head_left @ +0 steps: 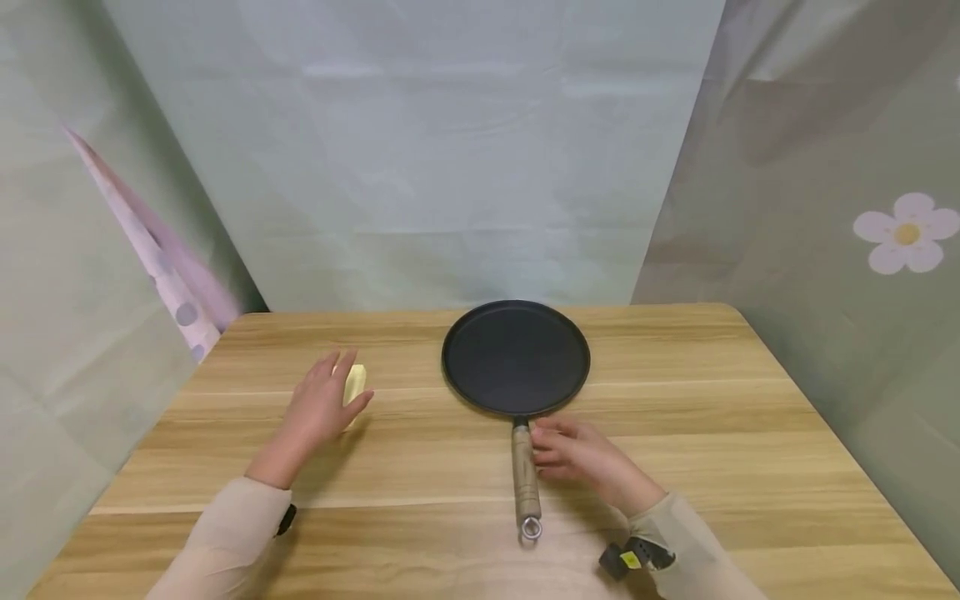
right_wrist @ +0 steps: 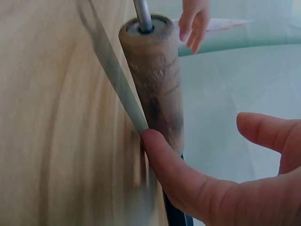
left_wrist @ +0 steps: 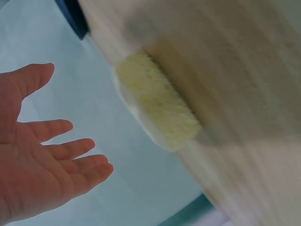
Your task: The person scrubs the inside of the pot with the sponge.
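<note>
A flat round black pan [head_left: 517, 358] lies on the table, its wooden handle [head_left: 527, 475] pointing toward me. My right hand [head_left: 581, 460] is just right of the handle near the pan's rim, fingers extended toward the wood. The right wrist view puts one fingertip against or right beside the handle [right_wrist: 162, 84], with the thumb spread away. On the left, a pale yellow sponge-like block [left_wrist: 157, 101] rests on the table. Over it reaches my left hand [head_left: 322, 400], partly hiding it in the head view; its fingers are spread and the palm shows nothing held.
The wooden table [head_left: 405, 517] has its back edge just behind the pan. Pale cloth [head_left: 465, 150] hangs behind it and on both sides, with a flower print [head_left: 907, 233] at the right. A metal ring [head_left: 531, 527] ends the pan handle.
</note>
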`<state>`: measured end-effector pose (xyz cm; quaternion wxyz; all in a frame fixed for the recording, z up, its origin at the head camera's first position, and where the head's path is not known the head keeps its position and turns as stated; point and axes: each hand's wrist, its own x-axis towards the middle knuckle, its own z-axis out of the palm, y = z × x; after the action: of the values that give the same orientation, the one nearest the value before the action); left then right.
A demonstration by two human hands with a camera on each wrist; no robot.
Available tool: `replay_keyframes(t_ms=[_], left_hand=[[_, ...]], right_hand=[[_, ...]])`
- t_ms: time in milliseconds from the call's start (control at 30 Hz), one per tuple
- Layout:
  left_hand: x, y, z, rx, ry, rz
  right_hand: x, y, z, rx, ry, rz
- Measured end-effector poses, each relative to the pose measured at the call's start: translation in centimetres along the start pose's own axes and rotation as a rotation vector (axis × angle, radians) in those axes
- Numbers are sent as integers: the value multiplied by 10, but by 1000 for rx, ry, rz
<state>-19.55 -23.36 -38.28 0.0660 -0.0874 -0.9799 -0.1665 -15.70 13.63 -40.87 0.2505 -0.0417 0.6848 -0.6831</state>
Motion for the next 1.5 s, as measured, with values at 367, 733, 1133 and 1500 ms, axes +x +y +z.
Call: replay_keyframes(t_ms=[367, 733, 1133, 1500], left_hand=[[2, -13, 9, 26, -91, -40], [2, -22, 20, 51, -147, -60], [1, -26, 25, 48, -169, -72], [1, -24, 28, 59, -122, -55]], right_hand=[[-4, 2, 11, 19, -20, 5], [-6, 6, 17, -49, 11, 15], [-2, 11, 17, -94, 38, 6], [1, 12, 17, -99, 52, 25]])
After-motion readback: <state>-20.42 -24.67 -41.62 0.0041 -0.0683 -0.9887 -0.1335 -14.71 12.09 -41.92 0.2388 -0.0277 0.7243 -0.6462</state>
